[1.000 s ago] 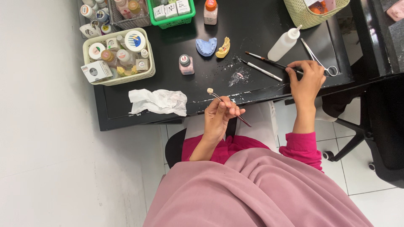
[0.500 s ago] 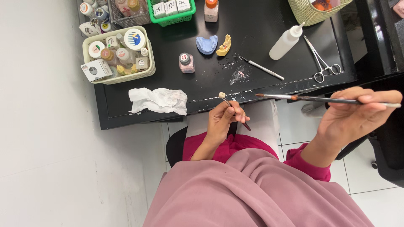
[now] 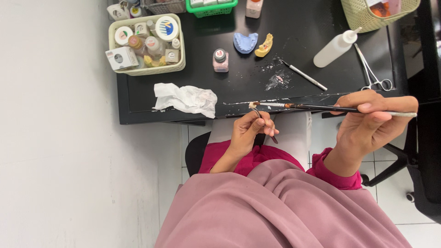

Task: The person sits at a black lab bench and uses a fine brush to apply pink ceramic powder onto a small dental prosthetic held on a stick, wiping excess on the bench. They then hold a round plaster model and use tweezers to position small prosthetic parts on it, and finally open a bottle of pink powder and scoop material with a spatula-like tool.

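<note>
The right hand [image 3: 367,126] pinches a brush [image 3: 321,108], its grip closed on the handle; the tip meets a small piece [image 3: 252,105]. The left hand [image 3: 250,131] grips closed on a thin tool [image 3: 262,121] holding that piece, below the counter [image 3: 239,98] edge.

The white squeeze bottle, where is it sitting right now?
The white squeeze bottle lies on the black table, toward its right side, beside the scissors.

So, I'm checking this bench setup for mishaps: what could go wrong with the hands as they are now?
The small pale piece sits on a thin metal tool in the left hand, out past the black table edge; a nudge from the long dark-handled brush in the right hand might drop it to the floor. The crumpled white tissue overhangs the same edge and could slip off.
</note>
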The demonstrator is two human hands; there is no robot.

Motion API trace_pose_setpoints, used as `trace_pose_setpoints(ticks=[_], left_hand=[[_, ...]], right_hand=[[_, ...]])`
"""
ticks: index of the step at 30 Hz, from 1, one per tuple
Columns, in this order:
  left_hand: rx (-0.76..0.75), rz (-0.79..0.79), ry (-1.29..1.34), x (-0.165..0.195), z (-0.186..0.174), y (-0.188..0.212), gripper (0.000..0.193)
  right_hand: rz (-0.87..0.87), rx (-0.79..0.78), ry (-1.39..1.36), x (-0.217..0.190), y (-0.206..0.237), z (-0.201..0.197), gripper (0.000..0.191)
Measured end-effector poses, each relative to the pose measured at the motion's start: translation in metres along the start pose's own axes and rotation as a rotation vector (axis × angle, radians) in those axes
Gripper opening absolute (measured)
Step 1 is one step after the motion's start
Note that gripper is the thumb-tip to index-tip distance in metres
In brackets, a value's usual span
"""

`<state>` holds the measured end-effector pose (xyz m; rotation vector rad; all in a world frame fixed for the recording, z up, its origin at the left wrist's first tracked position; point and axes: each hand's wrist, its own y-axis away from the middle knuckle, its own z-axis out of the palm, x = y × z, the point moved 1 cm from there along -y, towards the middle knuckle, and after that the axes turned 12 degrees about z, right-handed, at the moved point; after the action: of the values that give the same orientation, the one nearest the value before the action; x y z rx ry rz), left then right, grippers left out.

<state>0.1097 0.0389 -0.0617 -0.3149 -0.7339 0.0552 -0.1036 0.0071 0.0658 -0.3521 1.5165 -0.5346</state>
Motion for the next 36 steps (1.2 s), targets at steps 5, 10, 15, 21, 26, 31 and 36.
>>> trace_pose_setpoints(ticks=[5, 10, 15, 21, 26, 31, 36], left_hand=[[0.004, 0.012, 0.013, 0.008, -0.005, 0.004, 0.023], [0.002, 0.028, 0.02, 0.012, -0.006, 0.007, 0.022], [-0.013, 0.023, 0.011, 0.013, -0.006, 0.009, 0.023], [-0.019, 0.022, 0.022, 0.013, -0.006, 0.012, 0.023], [-0.021, 0.021, 0.021, 0.012, -0.006, 0.015, 0.022], [-0.022, 0.03, 0.019, 0.013, -0.006, 0.015, 0.023], [-0.026, 0.024, 0.027, 0.014, -0.007, 0.015, 0.023]], right_hand=[[0.002, -0.015, 0.007, -0.001, 0.001, 0.012, 0.04], [-0.015, -0.013, 0.021, -0.007, 0.002, 0.016, 0.039], [-0.029, -0.039, 0.057, -0.011, 0.004, 0.016, 0.039], [-0.033, -0.036, 0.063, -0.014, 0.007, 0.017, 0.039], [-0.021, -0.008, 0.048, -0.017, 0.012, 0.019, 0.039], [-0.031, -0.022, 0.058, -0.018, 0.012, 0.018, 0.039], [-0.022, -0.016, 0.025, -0.017, 0.011, 0.019, 0.039]])
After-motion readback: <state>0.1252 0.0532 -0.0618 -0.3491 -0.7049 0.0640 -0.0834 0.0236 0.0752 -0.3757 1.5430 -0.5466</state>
